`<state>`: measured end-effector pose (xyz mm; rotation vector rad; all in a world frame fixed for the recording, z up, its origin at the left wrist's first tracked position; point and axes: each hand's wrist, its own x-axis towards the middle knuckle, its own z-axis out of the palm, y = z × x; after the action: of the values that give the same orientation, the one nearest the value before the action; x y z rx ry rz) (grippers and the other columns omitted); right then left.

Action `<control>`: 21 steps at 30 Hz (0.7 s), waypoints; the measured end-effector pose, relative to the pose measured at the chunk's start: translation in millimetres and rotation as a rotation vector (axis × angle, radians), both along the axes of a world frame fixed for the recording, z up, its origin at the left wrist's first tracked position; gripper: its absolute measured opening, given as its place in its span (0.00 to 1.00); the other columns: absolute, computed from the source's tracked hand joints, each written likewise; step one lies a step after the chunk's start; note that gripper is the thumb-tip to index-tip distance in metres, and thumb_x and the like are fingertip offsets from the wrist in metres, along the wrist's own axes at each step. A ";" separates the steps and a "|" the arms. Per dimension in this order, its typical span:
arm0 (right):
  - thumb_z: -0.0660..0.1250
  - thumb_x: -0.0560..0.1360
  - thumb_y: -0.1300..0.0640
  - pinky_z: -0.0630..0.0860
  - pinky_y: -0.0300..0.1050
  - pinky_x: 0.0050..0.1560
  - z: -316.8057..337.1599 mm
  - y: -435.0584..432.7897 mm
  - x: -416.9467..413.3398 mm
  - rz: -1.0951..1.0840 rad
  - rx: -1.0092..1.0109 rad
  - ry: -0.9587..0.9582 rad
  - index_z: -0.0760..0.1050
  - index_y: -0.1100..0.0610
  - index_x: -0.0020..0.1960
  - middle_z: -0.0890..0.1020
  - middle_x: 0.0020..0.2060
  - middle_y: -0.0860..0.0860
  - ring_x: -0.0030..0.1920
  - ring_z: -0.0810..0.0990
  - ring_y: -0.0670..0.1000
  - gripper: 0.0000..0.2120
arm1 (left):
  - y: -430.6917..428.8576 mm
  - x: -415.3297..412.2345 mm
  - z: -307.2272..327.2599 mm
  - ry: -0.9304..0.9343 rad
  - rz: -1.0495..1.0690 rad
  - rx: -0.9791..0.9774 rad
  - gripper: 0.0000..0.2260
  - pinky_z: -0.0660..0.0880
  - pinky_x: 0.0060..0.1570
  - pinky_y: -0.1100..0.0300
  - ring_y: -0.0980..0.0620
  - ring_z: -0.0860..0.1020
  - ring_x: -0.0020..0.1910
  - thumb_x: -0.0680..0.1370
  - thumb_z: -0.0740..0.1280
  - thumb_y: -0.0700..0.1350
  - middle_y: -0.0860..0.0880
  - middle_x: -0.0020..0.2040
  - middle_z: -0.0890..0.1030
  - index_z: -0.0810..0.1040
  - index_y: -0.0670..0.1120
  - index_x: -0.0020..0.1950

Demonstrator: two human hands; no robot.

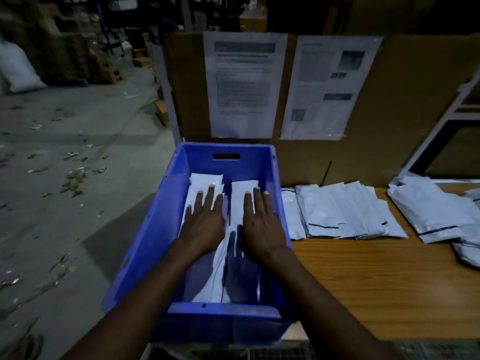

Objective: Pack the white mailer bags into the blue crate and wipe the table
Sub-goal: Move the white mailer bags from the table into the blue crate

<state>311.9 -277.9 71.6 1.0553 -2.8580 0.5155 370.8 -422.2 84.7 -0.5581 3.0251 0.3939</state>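
Hands: left hand [204, 220] and right hand [262, 226] both flat, palms down, fingers straight and slightly spread, gripping nothing.
Contact: left hand pressing on the left stack [205, 181] of white bags, right hand on the right stack [244, 187], both inside the crate [155, 229].
Stacks: side by side, touching or nearly so, long axes running from the near wall toward the far wall.
Crate: blue, at the left end of the counter [363, 281], long axis pointing away, handle slot in the far wall.
Loose bags [337, 211]: overlapping row on the counter just right of the crate, long axes also pointing away; second pile [436, 216] farther right, tilted.
Backdrop: two printed sheets [244, 84] on cardboard, text too blurred to read.
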 end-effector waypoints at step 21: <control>0.56 0.84 0.48 0.56 0.62 0.78 32.4 236.0 -189.0 -0.132 -0.399 0.232 0.54 0.54 0.82 0.52 0.82 0.52 0.82 0.43 0.53 0.29 | 270.4 -188.6 9.6 0.860 0.022 0.104 0.24 0.61 0.77 0.39 0.48 0.55 0.82 0.85 0.56 0.52 0.46 0.82 0.61 0.67 0.43 0.79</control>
<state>122.9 -42.0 104.1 0.7936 -2.4594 0.8451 182.2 -151.9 94.2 -0.5076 3.7539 1.0160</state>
